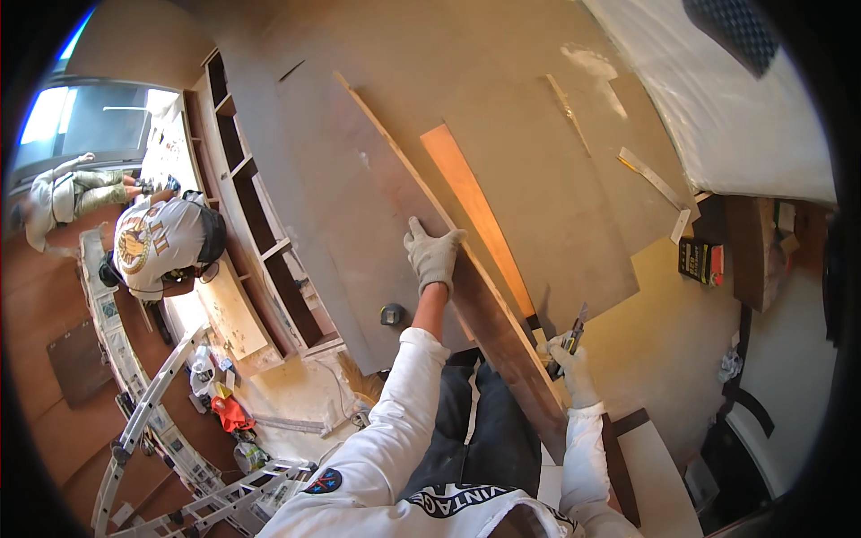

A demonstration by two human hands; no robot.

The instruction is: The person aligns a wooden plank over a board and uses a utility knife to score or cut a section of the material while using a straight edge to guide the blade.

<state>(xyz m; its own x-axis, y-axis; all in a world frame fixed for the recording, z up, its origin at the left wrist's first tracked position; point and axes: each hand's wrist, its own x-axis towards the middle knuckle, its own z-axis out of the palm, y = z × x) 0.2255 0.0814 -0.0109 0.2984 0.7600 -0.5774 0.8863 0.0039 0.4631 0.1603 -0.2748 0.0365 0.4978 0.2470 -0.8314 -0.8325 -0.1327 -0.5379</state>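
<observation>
A long dark-brown board (511, 345) with a pale edge runs diagonally over large brown sheets (556, 215). My left hand (435, 255), in a pale glove, lies on this board with fingers spread and the thumb near its pale edge. My right hand (576, 372), also gloved, is closed around a utility knife (572, 336), its blade pointing up and away from me beside the board. Just past that edge lies a narrow orange wood strip (475, 202). A black tape measure (392, 314) rests left of my left forearm.
A metal square (653, 184) and a black-and-red box (701, 262) are at the right, near plastic-wrapped material (744, 117). A shelving frame (260, 206) stands left. Beyond it, one person bends over (166, 242) and another (72, 197) is farther off. A ladder (148, 417) occupies the lower left.
</observation>
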